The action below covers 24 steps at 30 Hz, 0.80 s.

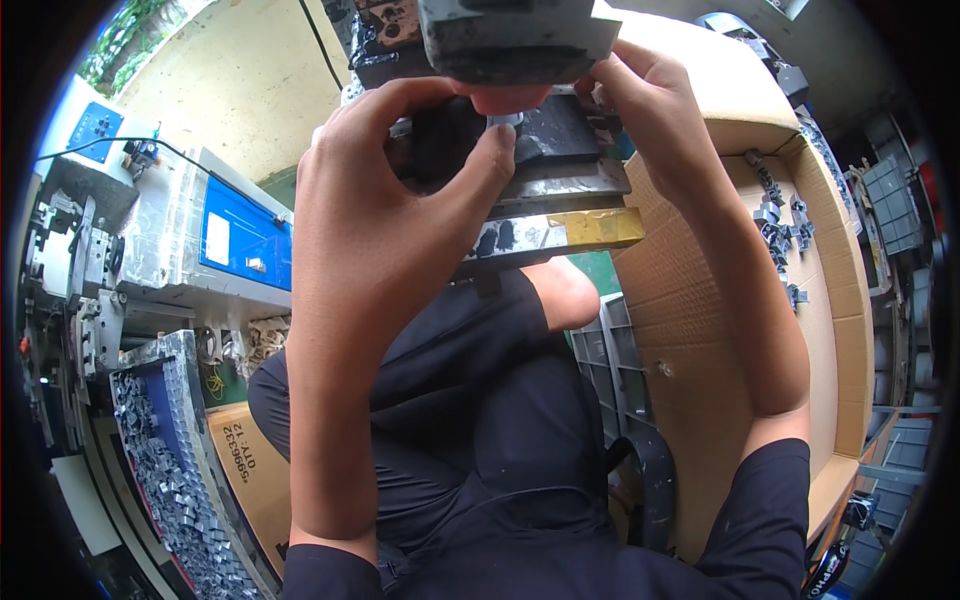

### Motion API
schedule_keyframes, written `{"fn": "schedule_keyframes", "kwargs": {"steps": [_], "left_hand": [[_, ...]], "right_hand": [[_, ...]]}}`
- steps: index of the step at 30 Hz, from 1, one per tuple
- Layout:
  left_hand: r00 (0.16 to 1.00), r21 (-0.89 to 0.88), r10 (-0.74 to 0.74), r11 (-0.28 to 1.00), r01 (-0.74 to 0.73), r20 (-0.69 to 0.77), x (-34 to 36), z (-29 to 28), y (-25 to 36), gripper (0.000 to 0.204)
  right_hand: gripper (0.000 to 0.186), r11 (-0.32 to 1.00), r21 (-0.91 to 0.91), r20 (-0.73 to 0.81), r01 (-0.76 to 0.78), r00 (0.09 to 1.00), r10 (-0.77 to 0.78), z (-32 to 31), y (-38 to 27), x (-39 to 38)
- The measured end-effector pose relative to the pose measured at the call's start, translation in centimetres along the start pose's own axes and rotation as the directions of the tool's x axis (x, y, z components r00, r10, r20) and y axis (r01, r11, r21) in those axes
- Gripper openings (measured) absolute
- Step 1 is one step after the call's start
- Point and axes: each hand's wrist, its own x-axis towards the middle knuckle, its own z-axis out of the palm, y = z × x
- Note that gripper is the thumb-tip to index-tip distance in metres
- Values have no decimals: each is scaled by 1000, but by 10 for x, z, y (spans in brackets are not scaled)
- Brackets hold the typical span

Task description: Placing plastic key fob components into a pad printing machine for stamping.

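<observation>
A grey machine head (518, 38) with a pink pad (490, 97) hangs at the top centre over a black fixture (560, 130) on metal plates. The lowest bar (600, 228) is partly wrapped in yellow tape. My left hand (385, 190) curves around the fixture's left side, its thumb on a small pale grey piece (506, 120) just under the pad, index finger reaching behind. My right hand (650, 105) is at the right of the head and fixture, fingers curled inward; what they hold is too small and hidden to name.
An open cardboard box (660, 330) at the right holds several grey metal parts (775, 225). At lower left, a tray (180, 440) of small grey parts stands beside another carton (245, 460). A blue-fronted machine (245, 235) is at left. Grey crates (890, 210) line the far right.
</observation>
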Motion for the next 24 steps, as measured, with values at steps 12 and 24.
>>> {"fn": "schedule_keyframes", "kwargs": {"steps": [12,24], "left_hand": [[1000,22,18,1000,-18,-5,1,2,-2,40],[999,38,36,999,-36,-17,0,4,-6,44]], "right_hand": [[37,999,-19,9,25,1000,-25,-6,9,2],[34,1000,12,-2,-5,1000,5,-4,7,3]]}}
